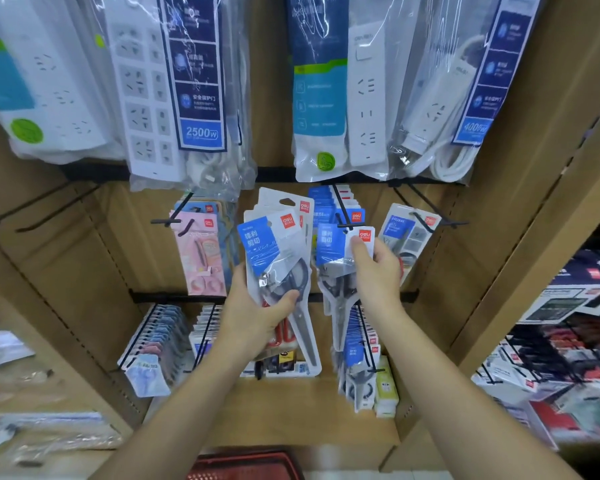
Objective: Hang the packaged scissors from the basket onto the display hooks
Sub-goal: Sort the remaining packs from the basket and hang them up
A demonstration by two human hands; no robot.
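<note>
My left hand (257, 313) grips a fanned stack of packaged scissors (278, 244) with blue labels, held upright in front of the shelf. My right hand (374, 271) pinches one more scissors pack (336, 247) near its top, thumb on the white card, right at the tip of a black display hook (343, 216) that holds several like packs. The pack's hang hole sits at the hook end; whether it is threaded on I cannot tell. A red basket (246, 465) shows at the bottom edge, below my arms.
Bagged power strips (174, 91) hang on the row above. Pink scissors packs (201, 251) hang left, another pack (406, 237) right. Lower hooks carry more packs (361, 344). Empty black hooks (35, 216) jut out at the left. Boxed goods (551, 358) fill the right shelf.
</note>
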